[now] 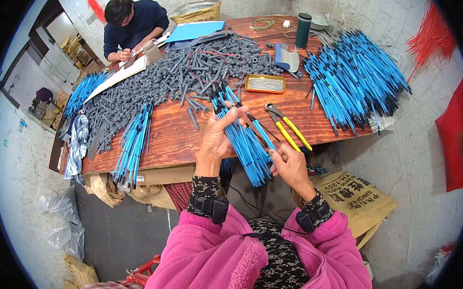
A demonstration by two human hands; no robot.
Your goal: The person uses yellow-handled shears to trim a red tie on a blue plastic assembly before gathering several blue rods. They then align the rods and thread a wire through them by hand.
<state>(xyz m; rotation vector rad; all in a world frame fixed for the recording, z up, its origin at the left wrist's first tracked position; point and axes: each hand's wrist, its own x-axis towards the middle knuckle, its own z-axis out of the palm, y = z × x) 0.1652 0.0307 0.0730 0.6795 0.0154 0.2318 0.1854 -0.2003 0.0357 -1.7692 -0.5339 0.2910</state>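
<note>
My left hand grips a thick bundle of blue rods with black tips, held over the near edge of the wooden table. With finger and thumb, my right hand pinches a single blue rod that slants up out of the bundle. Yellow-handled pliers lie on the table just beyond my right hand. Both forearms wear pink fleece sleeves and black wrist bands.
A large heap of grey plastic fittings covers the table's middle and left. Blue rod piles lie at the right and front left. An orange tray and dark cup stand beyond. Another person works at the far corner.
</note>
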